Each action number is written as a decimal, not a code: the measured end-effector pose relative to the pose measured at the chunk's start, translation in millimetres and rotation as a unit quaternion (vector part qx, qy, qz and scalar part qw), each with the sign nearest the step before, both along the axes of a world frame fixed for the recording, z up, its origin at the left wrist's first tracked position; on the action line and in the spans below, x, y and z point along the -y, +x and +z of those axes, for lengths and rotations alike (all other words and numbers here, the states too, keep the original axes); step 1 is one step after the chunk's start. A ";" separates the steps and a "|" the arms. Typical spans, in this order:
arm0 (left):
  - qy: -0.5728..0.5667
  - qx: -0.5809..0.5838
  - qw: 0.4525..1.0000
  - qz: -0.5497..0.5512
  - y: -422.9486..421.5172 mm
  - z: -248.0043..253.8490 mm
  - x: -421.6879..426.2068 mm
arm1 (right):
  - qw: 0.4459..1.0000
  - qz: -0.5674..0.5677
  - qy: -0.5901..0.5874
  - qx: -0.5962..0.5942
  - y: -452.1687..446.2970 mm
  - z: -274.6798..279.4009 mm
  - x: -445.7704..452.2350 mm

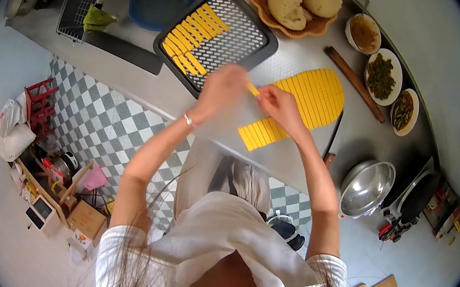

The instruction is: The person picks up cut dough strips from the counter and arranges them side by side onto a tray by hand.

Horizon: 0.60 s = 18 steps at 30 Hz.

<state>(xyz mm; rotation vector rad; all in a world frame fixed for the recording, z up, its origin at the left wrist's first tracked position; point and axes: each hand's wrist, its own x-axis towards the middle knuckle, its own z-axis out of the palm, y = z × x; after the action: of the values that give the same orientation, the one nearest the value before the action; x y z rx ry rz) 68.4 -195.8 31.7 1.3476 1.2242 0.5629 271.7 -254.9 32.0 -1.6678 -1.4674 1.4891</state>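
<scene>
A sheet of yellow dough point(312, 96), cut into several narrow strips, lies on the metal counter. Over its left side, my right hand point(281, 108) pinches one dough strip point(253, 89) between thumb and fingers. My left hand point(224, 87) is at the other end of that strip, smeared by motion, so its fingers cannot be made out. Just beyond the left hand is a dark perforated baking tray point(249, 44). Rows of yellow strips point(195, 31) lie on its left part, while its right part shows bare mesh.
A knife point(330, 156) lies right of the dough, and a wooden rolling pin point(355, 84) behind it. Bread fills a wicker basket point(288, 32) at the back. Dishes of food, including a green one point(384, 76), line the right edge, near a steel bowl point(368, 188).
</scene>
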 end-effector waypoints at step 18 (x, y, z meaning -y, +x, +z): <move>0.245 -0.212 0.945 -0.042 -49.5 -47.9 -215.5 | 0.959 -0.236 0.101 0.118 -109.8 -40.1 -195.5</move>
<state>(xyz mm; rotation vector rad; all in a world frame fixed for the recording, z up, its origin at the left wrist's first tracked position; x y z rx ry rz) 18.9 19.7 -16.2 2.0112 1.4149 0.5554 161.9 -59.4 -8.1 -1.9404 -1.1702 0.8805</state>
